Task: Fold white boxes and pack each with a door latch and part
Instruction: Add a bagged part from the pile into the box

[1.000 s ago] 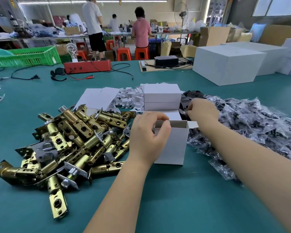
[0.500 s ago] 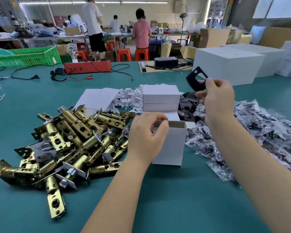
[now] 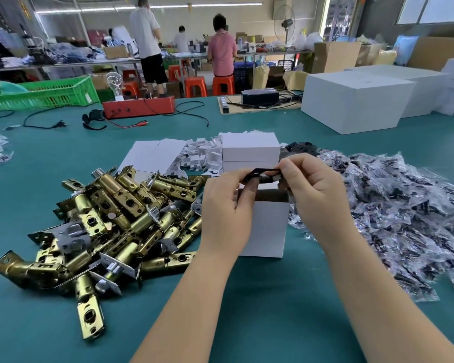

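A workshop with other people standing at far benches lies behind a broad teal desk [image 3: 247, 323]. At the middle of the desk stands an open white box [image 3: 269, 226], upright, its mouth facing up. Directly above that mouth both hands hold a flat black plate [image 3: 260, 172], which lies roughly level between them. The left hand [image 3: 227, 208] pinches the plate's left end with thumb and fingertips; its palm lies against the box's left side. The right hand [image 3: 315, 195] pinches the plate's right end with curled fingers, so each grip is narrow and closed on the plate. The plate hangs over the box opening, not inside it.

Left of the box lies a heap of brass door latches [image 3: 110, 224], tumbled over one another, reaching up to the left hand. Right of the box spreads a pile of clear plastic bags [image 3: 404, 218] holding dark parts. Just beyond the hands stand two closed white boxes [image 3: 250, 153], stacked, with flat white box blanks [image 3: 152, 155] and small white card pieces [image 3: 197, 155] to their left. Far right sits a large white carton [image 3: 357, 103].
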A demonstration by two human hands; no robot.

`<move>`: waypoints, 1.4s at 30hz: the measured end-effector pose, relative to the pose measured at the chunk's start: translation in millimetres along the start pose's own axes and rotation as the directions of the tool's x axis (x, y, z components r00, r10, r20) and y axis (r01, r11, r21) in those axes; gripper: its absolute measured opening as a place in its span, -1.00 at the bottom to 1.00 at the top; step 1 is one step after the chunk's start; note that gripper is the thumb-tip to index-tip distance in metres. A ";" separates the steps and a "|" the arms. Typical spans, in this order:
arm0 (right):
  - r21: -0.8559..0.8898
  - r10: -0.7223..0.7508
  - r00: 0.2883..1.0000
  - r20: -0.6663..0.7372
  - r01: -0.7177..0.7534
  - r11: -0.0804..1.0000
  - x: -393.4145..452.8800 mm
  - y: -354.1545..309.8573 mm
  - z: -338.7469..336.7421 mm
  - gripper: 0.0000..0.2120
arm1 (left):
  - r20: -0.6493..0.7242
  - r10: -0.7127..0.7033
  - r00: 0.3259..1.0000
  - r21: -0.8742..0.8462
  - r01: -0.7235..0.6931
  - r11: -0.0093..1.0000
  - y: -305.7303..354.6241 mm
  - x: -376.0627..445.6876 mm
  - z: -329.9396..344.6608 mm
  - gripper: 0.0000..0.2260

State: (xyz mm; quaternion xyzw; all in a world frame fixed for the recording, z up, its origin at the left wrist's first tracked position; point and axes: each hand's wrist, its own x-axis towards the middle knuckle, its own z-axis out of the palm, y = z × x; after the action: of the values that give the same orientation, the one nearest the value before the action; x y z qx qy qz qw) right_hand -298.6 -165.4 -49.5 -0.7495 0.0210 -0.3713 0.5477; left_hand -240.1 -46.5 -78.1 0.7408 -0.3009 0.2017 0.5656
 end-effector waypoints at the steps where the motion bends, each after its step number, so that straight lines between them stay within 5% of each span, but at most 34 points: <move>1: -0.017 0.002 1.000 0.002 -0.002 1.000 -0.2 1.7 -1.3 -0.83 | -0.010 0.026 1.000 0.023 -0.026 0.999 0.4 0.2 -0.6 -0.83; 5: 0.090 0.024 0.999 0.033 -0.027 0.996 0.1 3.9 -6.1 -0.77 | -0.091 0.066 0.994 0.031 -0.063 0.998 1.4 -0.7 -3.4 -0.76; 13: 0.007 -0.045 0.999 0.024 0.045 0.999 0.0 12.1 0.6 -0.52 | -0.066 -0.132 0.989 -0.128 0.123 0.984 -0.3 -1.1 -2.0 -0.61; 23: -0.173 -0.151 0.987 0.047 0.157 0.972 -2.0 18.2 1.6 -0.57 | -0.026 -0.106 0.994 -0.235 0.097 0.967 3.0 2.2 -2.7 -0.77; 28: -0.113 -0.091 0.994 0.057 0.097 0.989 -1.6 13.5 0.9 -0.80 | -0.022 -0.079 0.997 -0.110 0.076 0.991 1.8 1.5 -3.9 -0.84; 30: -0.043 -0.026 0.999 0.034 0.027 0.999 -0.3 13.0 -0.2 -0.75 | -0.041 -0.027 0.999 0.037 0.028 0.999 -0.3 1.0 -3.8 -0.87; 36: 0.147 0.101 0.993 -0.059 -0.091 0.985 2.2 14.7 -1.8 -0.82 | -0.083 -0.004 0.997 0.339 0.032 0.940 13.4 -18.4 16.9 -0.48; 42: 0.339 0.184 0.968 -0.172 -0.118 0.934 5.8 15.9 -3.0 -0.76 | 0.020 -0.190 0.982 0.354 0.171 0.920 16.4 -27.3 27.5 -0.11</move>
State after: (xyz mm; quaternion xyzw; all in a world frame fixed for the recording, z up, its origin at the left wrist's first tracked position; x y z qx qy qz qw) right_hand -290.2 -176.7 -59.3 -0.6034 0.0723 -0.4000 0.6860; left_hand -272.4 -69.9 -91.5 0.8593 -0.2057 0.1794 0.4325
